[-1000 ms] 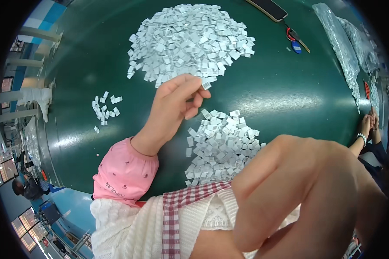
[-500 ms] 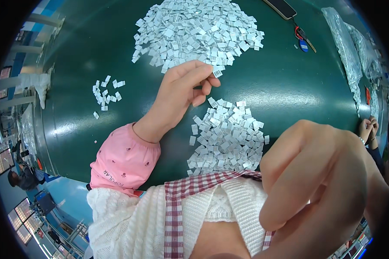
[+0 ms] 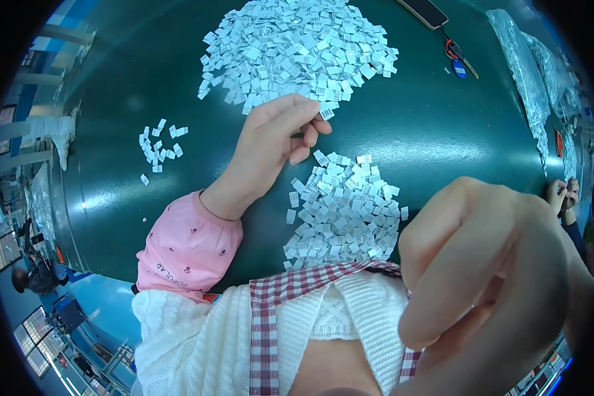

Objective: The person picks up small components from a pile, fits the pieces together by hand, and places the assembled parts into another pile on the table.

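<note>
Between the thumb and forefinger of my left hand (image 3: 270,142) is a small white slotted piece (image 3: 327,114), flat and roughly square. That hand hovers at the near edge of a large heap of similar white pieces (image 3: 297,49). A smaller pile of them (image 3: 346,211) lies closer to my body, between my two hands. My right hand (image 3: 488,257) is raised very near the camera at the right, its fingers curled inward. Whatever those fingers may grip is hidden behind them.
On the green table (image 3: 442,125), a few scattered pieces (image 3: 158,148) lie at the left. A phone (image 3: 426,12), keys with a blue tag (image 3: 459,68) and clear plastic bags (image 3: 525,79) are at the far right. Another person's hands (image 3: 562,195) work at the right edge.
Both hands keep nearly the same pose. The whole view has shifted slightly, and the picture's tint is bluer. The piles look unchanged.
</note>
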A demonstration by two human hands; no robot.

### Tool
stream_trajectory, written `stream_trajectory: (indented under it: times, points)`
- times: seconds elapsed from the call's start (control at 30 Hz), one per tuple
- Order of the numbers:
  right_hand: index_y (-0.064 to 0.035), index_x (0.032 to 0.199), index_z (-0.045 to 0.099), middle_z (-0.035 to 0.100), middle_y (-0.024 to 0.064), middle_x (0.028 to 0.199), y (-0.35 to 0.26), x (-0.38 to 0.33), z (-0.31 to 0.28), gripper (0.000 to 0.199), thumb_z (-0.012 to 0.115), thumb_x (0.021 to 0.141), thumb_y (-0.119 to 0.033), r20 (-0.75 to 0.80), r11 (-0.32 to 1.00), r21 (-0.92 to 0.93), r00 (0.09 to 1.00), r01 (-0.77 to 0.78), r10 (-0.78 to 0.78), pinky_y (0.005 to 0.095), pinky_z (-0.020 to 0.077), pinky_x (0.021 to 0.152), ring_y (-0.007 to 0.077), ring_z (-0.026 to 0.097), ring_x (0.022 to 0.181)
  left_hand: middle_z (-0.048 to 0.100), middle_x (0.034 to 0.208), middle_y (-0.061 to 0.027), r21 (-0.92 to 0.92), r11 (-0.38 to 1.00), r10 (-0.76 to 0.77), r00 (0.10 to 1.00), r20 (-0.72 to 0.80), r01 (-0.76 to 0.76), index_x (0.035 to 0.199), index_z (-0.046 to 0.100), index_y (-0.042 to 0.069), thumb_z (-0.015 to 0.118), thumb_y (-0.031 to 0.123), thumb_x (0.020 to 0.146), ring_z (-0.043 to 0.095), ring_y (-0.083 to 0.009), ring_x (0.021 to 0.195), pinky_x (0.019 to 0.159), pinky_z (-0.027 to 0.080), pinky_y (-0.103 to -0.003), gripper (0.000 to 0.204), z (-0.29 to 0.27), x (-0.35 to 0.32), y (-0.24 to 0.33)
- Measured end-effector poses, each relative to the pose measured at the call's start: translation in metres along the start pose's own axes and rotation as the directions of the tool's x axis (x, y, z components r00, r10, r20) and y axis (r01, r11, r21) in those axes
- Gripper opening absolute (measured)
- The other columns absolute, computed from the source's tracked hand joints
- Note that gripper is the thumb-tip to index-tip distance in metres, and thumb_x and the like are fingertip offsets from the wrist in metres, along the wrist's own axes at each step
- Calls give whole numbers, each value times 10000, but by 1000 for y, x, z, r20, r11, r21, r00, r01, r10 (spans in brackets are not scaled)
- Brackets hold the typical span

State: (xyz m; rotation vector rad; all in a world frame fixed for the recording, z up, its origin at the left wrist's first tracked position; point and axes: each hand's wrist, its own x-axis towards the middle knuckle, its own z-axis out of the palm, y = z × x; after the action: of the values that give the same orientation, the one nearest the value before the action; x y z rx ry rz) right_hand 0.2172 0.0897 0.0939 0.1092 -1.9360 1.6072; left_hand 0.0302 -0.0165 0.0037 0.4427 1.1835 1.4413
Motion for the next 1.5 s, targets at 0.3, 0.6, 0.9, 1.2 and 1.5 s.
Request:
stream_trajectory:
  times: [0.3,0.6,0.9,1.2,1.5]
  points:
    - [9,983,728,697,62,945,-23,-16,-9,99,657,914,7,-35,997,-73,999,11,-13,238,471,607,131,553,660,691,916,-117,-16,1000,9,1000,1,-9,991,649,0,585,169,1008,509,-62,670,502,354,-172,181,0,3,-1]
    - [12,1057,741,718,58,929,89,15,-80,164,631,935,23,-205,852,-462,964,-246,167,223,474,677,131,589,732,705,909,-90,119,989,82,996,22,-84,992,680,10,600,188,1001,534,-52,687,524,388,-167,195,-1,0,0]
    - [-54,1024,782,738,57,916,134,-5,-90,157,662,924,-37,-315,551,-745,927,-375,204,269,459,625,183,575,664,698,915,-130,123,992,41,999,-14,-39,1042,664,-5,595,148,1008,508,-42,641,455,322,-147,171,-5,0,0]
    - [-30,1031,770,732,64,914,134,-6,-93,160,670,907,-41,-341,533,-752,920,-389,190,282,448,626,180,560,645,698,911,-138,-110,987,-107,993,55,113,1026,660,-22,607,132,988,500,-41,631,422,276,-145,167,-11,3,1]
    - [-29,1051,762,728,44,912,134,-7,-98,161,669,921,-39,-355,488,-767,909,-416,218,255,463,670,144,593,722,697,906,-125,21,995,-101,995,27,100,1009,675,-1,625,118,978,484,-41,621,444,287,-147,133,-5,-1,4]
